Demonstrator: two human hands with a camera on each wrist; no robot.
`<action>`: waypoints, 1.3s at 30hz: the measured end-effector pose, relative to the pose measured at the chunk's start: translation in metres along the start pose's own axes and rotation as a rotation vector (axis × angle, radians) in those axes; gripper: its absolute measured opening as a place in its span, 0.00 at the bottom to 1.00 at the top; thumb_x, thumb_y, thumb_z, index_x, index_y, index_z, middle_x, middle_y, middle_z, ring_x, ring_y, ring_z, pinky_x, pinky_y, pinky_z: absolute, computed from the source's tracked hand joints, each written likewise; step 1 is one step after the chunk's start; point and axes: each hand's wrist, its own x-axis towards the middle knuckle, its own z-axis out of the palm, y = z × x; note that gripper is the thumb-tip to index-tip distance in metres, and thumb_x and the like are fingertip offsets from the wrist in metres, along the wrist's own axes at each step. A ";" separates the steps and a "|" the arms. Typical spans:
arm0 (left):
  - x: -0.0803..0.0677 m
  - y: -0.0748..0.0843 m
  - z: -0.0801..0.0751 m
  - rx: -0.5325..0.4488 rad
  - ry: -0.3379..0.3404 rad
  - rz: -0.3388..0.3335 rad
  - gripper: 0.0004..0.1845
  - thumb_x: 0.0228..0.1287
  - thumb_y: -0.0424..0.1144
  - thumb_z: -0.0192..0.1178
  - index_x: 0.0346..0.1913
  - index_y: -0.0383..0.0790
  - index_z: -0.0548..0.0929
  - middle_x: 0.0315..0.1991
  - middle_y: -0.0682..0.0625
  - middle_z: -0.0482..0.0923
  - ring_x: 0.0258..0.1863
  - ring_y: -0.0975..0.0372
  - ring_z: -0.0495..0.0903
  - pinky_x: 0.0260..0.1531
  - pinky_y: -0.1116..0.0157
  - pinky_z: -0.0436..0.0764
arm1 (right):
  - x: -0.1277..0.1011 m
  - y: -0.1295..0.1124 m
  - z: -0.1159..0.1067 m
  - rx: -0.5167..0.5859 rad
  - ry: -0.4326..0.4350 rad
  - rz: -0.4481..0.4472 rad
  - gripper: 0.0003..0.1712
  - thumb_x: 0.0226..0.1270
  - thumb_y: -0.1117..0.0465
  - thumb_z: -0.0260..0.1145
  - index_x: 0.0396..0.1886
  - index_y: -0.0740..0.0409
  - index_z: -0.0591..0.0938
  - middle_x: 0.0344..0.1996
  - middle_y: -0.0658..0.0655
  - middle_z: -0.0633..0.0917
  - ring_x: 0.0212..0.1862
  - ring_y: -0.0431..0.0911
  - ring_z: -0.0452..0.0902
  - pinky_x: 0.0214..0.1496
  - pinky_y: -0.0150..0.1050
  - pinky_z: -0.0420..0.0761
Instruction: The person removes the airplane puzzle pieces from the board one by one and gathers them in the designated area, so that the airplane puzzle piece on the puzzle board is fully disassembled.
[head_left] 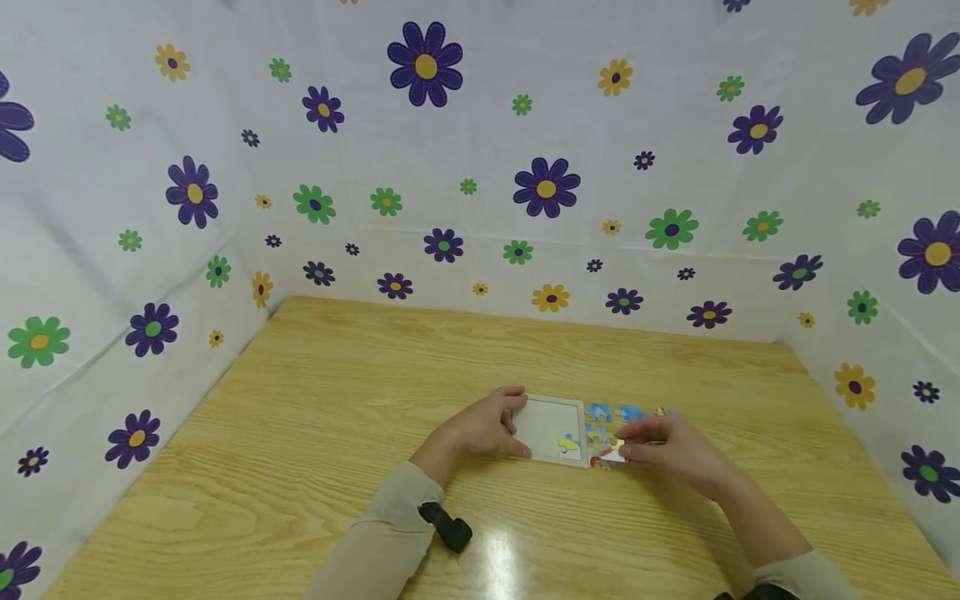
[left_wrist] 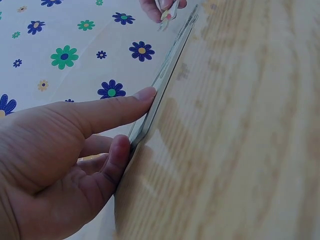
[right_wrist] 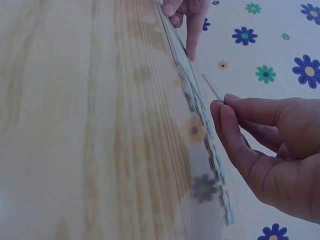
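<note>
A square, pale puzzle tray (head_left: 536, 429) lies flat on the table in the head view. My left hand (head_left: 480, 425) grips its left side, the thumb along the near edge and the fingers at the far corner. One yellow and white puzzle piece (head_left: 568, 447) sits in the tray's near right corner. Just right of the tray, my right hand (head_left: 678, 454) pinches another puzzle piece (right_wrist: 212, 86) between thumb and fingertips. In the right wrist view that piece is seen edge-on, raised above the loose pieces (right_wrist: 215, 162).
Several loose blue and multicoloured puzzle pieces (head_left: 630, 412) lie beside the tray's right edge, some partly behind the right hand. The wooden table (head_left: 337, 392) is bounded at the back and sides by white flowered cloth (head_left: 480, 150).
</note>
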 end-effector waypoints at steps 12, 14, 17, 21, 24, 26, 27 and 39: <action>0.001 0.001 0.000 0.019 0.006 -0.009 0.49 0.40 0.36 0.76 0.68 0.37 0.61 0.69 0.57 0.53 0.35 0.62 0.69 0.33 0.69 0.70 | -0.014 0.014 -0.014 0.051 0.007 0.058 0.20 0.59 0.59 0.67 0.45 0.70 0.78 0.34 0.57 0.82 0.37 0.45 0.78 0.37 0.37 0.78; 0.001 0.001 0.000 0.016 0.007 -0.013 0.49 0.40 0.36 0.76 0.68 0.37 0.61 0.69 0.57 0.54 0.35 0.63 0.69 0.33 0.69 0.70 | -0.014 0.015 -0.013 0.039 0.029 0.071 0.19 0.58 0.59 0.68 0.44 0.69 0.79 0.33 0.56 0.82 0.35 0.44 0.77 0.36 0.36 0.78; 0.001 0.000 0.000 0.016 0.008 -0.011 0.49 0.40 0.36 0.76 0.68 0.37 0.62 0.68 0.56 0.54 0.35 0.63 0.69 0.34 0.69 0.70 | -0.013 0.014 -0.010 -0.006 0.067 0.075 0.18 0.56 0.59 0.69 0.42 0.68 0.80 0.31 0.56 0.83 0.33 0.44 0.77 0.34 0.36 0.78; 0.001 0.001 0.000 0.017 0.005 -0.001 0.49 0.41 0.36 0.75 0.68 0.36 0.61 0.68 0.55 0.55 0.35 0.63 0.69 0.34 0.69 0.70 | -0.013 0.010 -0.005 -0.090 0.113 0.084 0.17 0.54 0.59 0.71 0.39 0.67 0.81 0.29 0.55 0.83 0.31 0.44 0.77 0.31 0.35 0.77; 0.001 0.002 -0.001 0.020 0.002 0.000 0.49 0.41 0.36 0.75 0.68 0.37 0.61 0.67 0.55 0.56 0.35 0.62 0.69 0.34 0.69 0.70 | -0.013 0.006 -0.003 -0.159 0.147 0.103 0.16 0.52 0.59 0.72 0.37 0.65 0.82 0.28 0.53 0.83 0.31 0.44 0.76 0.32 0.35 0.75; 0.001 0.002 -0.001 0.024 0.001 -0.003 0.49 0.41 0.36 0.75 0.69 0.38 0.60 0.67 0.55 0.56 0.35 0.62 0.69 0.34 0.69 0.70 | -0.013 0.004 -0.002 -0.205 0.167 0.113 0.16 0.52 0.58 0.72 0.37 0.64 0.82 0.28 0.52 0.83 0.31 0.43 0.75 0.31 0.34 0.74; 0.001 0.002 -0.001 0.026 0.001 -0.005 0.49 0.41 0.37 0.75 0.69 0.38 0.61 0.67 0.55 0.56 0.36 0.62 0.69 0.34 0.69 0.70 | -0.014 0.003 -0.001 -0.227 0.175 0.112 0.16 0.52 0.58 0.72 0.36 0.64 0.82 0.28 0.52 0.83 0.30 0.43 0.75 0.31 0.35 0.74; 0.001 0.001 0.001 0.012 -0.002 -0.011 0.49 0.41 0.36 0.75 0.69 0.37 0.61 0.69 0.56 0.53 0.36 0.62 0.69 0.33 0.68 0.71 | -0.015 -0.004 0.002 -0.378 0.215 0.086 0.15 0.50 0.59 0.73 0.35 0.62 0.81 0.29 0.51 0.81 0.31 0.43 0.75 0.30 0.37 0.74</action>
